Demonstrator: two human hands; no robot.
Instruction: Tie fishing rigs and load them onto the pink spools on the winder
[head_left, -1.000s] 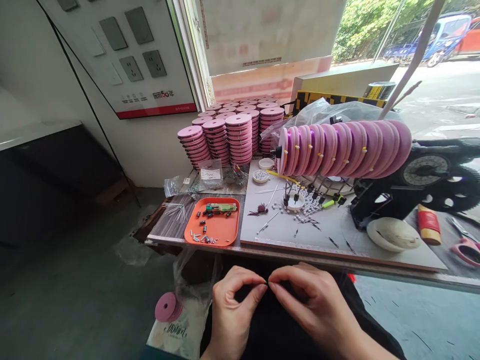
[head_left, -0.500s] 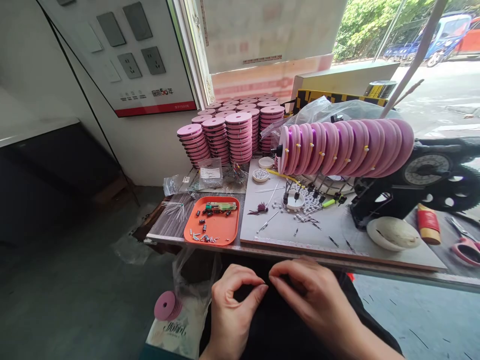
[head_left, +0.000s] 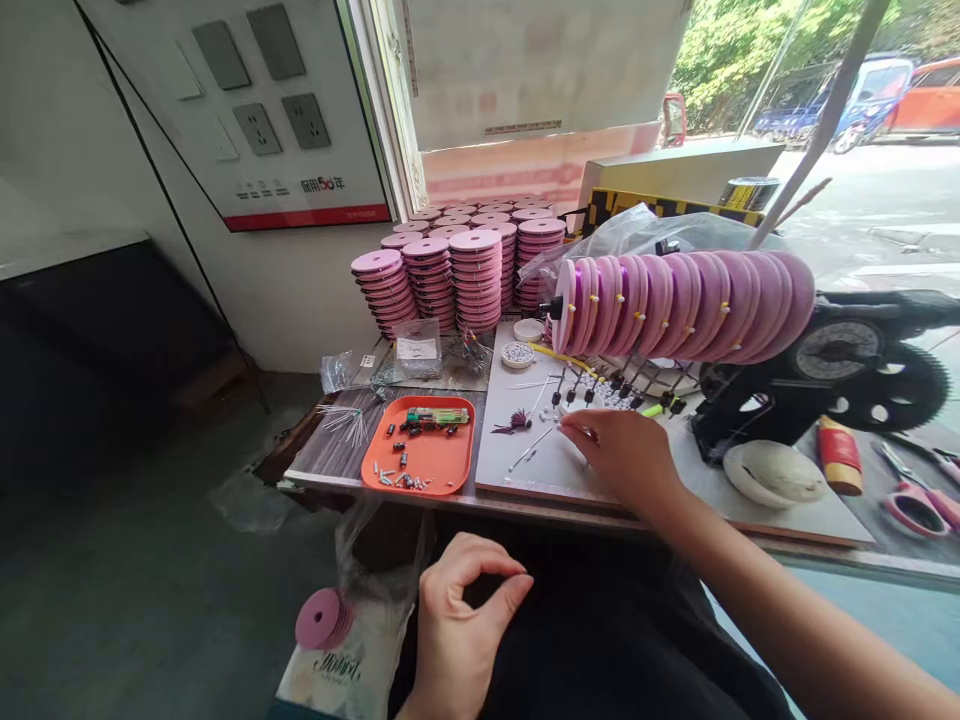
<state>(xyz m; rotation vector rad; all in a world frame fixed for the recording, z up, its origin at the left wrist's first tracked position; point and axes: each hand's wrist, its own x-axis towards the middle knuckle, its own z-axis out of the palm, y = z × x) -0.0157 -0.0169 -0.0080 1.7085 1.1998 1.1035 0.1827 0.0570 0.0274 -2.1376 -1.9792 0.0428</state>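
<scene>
My left hand is over my lap with thumb and forefinger pinched together; what lies between the tips is too small to make out. My right hand reaches over the white board, its fingers pressed together beside the white dish, which it partly covers. I cannot make out anything in those fingers. Close by are small white beads, a dark red tassel-like bundle and a thin metal tool. Above hangs a row of pink spools on a shaft, with threads and black clips below.
An orange tray with small black and metal parts stands left of the board. Stacked pink spools fill the back. At the right are a black geared stand, a bowl, a red-labelled roll and pink-handled scissors.
My right hand has moved from beside my left hand over the lap, up and forward to the dish on the board. The left hand has stayed in nearly the same pinch.
</scene>
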